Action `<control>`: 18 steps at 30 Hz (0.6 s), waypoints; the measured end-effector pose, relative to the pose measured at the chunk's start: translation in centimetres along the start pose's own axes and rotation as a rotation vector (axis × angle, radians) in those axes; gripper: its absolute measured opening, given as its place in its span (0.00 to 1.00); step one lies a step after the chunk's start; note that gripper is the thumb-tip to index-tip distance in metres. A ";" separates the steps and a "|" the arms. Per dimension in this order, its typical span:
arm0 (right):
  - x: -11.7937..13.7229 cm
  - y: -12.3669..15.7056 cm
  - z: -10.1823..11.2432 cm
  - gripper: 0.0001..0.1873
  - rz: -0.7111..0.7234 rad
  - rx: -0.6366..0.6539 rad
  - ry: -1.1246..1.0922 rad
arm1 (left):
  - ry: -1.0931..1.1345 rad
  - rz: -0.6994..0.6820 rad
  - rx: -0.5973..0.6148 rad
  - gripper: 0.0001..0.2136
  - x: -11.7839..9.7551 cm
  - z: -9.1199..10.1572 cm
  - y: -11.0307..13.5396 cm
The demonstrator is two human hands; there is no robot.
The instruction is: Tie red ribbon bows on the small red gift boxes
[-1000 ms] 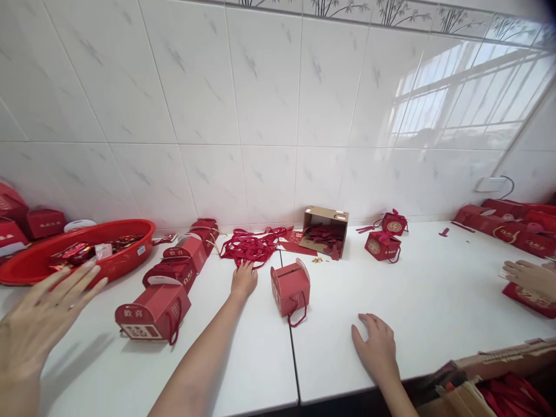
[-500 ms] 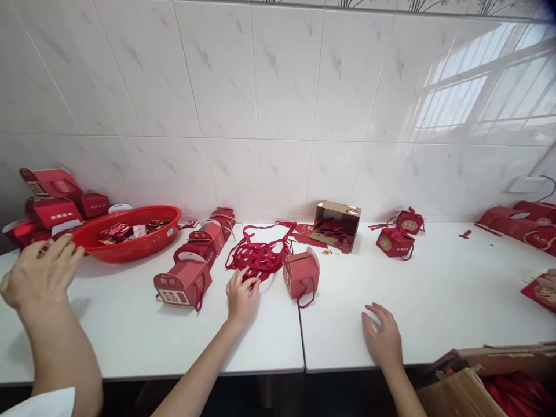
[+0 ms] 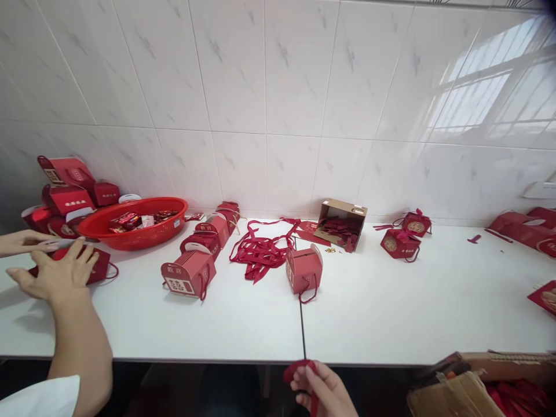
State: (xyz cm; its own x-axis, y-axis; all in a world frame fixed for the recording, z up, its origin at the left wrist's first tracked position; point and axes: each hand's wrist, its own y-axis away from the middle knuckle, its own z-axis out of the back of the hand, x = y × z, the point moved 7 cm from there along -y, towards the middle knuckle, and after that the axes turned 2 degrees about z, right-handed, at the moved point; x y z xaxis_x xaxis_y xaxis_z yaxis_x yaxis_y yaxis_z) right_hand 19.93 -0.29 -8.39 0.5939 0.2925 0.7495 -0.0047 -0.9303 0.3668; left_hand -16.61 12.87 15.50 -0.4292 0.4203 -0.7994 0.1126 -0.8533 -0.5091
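Note:
My right hand (image 3: pixel 324 389) is at the bottom centre, just off the table's front edge. Its fingers are pinched on a red ribbon (image 3: pixel 313 402), part of which hangs below the fingers and leaves the picture. My left hand is out of view. Beyond the edge, a tangled heap of red ribbon (image 3: pixel 263 255) lies on the white table. To its right stands a red gift box (image 3: pixel 304 271) with a cord handle. A row of similar gift boxes (image 3: pixel 191 272) runs back towards the wall on the left.
A co-worker's hands (image 3: pixel 65 269) work on a dark red box (image 3: pixel 99 265) at the left. Behind are a red basin (image 3: pixel 134 237) of wrapped sweets and stacked boxes (image 3: pixel 69 200). An open carton (image 3: pixel 343 208) stands at the back; another carton (image 3: pixel 452 399) is at lower right.
My left hand has left the ribbon heap and the picture. My right hand has come left to the front edge and now pinches a ribbon. The co-worker's hands are on a box.

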 end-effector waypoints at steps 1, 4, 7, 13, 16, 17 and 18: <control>0.7 -0.1 0.6 0.25 0.000 -0.012 -0.042 | -0.016 0.011 -0.030 0.32 1.2 2.6 -2.3; 2.3 -0.1 2.4 0.25 0.012 -0.029 -0.075 | -0.012 0.064 -0.048 0.29 4.2 5.8 -5.2; 2.3 0.1 4.5 0.29 -0.010 -0.054 -0.078 | -0.129 0.148 0.093 0.25 5.9 4.3 -4.9; 2.3 0.6 9.7 0.25 0.030 -0.230 -0.141 | -0.231 0.229 0.101 0.22 6.2 3.2 -4.9; 3.2 0.8 11.5 0.25 0.091 -0.288 -0.192 | -0.239 0.231 0.089 0.20 5.5 2.8 -4.6; 3.5 0.8 11.9 0.25 0.116 -0.304 -0.212 | -0.242 0.228 0.094 0.19 5.3 2.5 -4.3; 3.9 0.8 12.2 0.26 0.144 -0.321 -0.229 | -0.246 0.226 0.102 0.20 5.1 2.3 -4.0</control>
State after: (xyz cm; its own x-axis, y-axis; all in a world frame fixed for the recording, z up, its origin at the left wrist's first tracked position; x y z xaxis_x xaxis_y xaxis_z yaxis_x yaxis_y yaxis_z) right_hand 32.07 -2.63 -11.93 0.7322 0.0738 0.6771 -0.3298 -0.8314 0.4472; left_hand -21.27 17.76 14.21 -0.6080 0.1407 -0.7814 0.1452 -0.9479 -0.2836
